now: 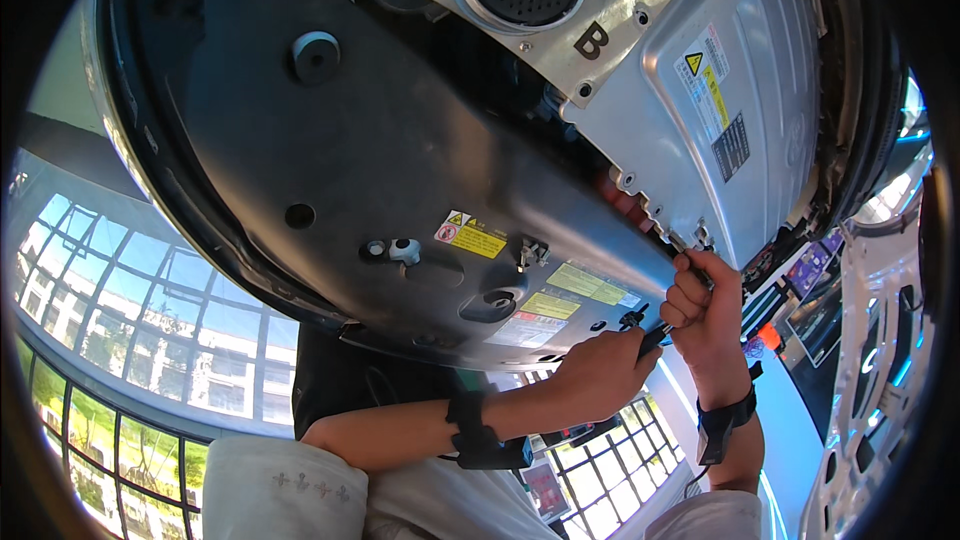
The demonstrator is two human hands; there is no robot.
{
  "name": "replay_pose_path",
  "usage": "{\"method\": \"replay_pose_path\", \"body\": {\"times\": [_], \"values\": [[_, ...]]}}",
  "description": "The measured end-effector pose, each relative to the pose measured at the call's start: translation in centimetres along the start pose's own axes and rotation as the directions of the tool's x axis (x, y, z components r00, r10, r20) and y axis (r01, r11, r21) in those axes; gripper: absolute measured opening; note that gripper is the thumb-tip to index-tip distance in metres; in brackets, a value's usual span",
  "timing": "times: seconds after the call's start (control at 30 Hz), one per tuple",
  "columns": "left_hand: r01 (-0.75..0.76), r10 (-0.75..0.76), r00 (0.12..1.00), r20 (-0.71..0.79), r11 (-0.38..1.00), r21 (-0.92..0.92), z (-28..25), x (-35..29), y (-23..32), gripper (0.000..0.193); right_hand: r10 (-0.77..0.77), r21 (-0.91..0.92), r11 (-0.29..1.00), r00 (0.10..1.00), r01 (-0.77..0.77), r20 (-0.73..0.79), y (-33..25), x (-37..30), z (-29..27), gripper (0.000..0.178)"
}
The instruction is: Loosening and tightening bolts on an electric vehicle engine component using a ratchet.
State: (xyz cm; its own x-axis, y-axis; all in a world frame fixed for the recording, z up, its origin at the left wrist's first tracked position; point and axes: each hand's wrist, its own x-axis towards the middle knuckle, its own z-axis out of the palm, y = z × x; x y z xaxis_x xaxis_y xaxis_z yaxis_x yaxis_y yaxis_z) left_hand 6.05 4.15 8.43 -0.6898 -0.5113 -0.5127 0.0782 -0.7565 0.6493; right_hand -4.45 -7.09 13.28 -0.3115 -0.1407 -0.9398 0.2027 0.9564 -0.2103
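My left hand [600,376] is closed around the black handle [654,339] of a hand tool, at the front edge of a vehicle's bay. Just to the right, my right hand [708,325] has its fingers wrapped around a dark shaft [690,268] beside the silver metal cover [690,120]. My fingers hide most of both parts, so I cannot tell whether they are one tool. Black straps with small devices circle both wrists. Left of my hands lies a black plastic panel [400,150] with yellow warning labels [472,238].
A metal plate [620,5] with a round black grille borders the cover. Orange-red parts [628,202] show in the gap between panel and cover. A white perforated structure [860,420] stands at the right. Large windows [150,310] are at the left.
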Motion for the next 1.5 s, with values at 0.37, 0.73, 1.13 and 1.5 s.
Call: {"method": "replay_pose_path", "body": {"times": [0.37,0.73,1.13,1.5], "values": [[-0.082,0.291,0.935,0.205,0.736,-0.672,7.3,15.8,-0.3,0.034,-0.379,-0.836,-0.184,0.748,0.517,0.545,-2.7,1.3,-1.6,0.029],[-0.63,0.486,0.766,-0.421,0.694,-0.347,11.2,14.9,-1.4,0.029,-0.411,-0.815,-0.241,0.705,0.527,0.577,-2.3,1.2,-2.3,0.022],[-0.077,0.073,0.994,-0.075,0.995,-0.056,2.3,1.6,-1.4,0.039,-0.111,-0.11,0.987,0.993,0.114,0.034,0.3,0.0,0.0,0.025],[-0.267,0.324,0.944,0.06,0.858,-0.44,8.2,10.0,-4.4,0.038,-0.369,-0.775,0.545,0.921,0.322,0.123,-0.5,1.4,-4.2,0.029]]}}
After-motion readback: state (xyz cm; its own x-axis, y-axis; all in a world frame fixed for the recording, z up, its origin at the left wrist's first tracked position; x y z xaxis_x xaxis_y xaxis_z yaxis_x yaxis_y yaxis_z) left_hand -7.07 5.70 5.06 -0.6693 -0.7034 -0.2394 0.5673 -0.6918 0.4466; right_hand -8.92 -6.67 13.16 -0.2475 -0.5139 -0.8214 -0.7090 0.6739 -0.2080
